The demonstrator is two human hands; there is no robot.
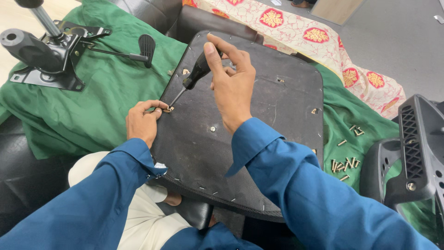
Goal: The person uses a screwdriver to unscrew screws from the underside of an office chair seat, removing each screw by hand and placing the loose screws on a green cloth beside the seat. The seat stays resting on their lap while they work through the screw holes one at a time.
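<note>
Blue sleeves (296,185), right grip (231,78) closed round screwdriver (194,76), left grip (144,121) pinching screw (169,109), green cloth (106,92), grey floor (397,41)

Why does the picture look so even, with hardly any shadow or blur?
Head view: soft overhead light, so only faint shadow lies under the right hand and screwdriver; the black seat underside shows a dull sheen without glare; the sleeves at the lower edge look stretched by the wide lens; the loose screws stay sharp.
</note>
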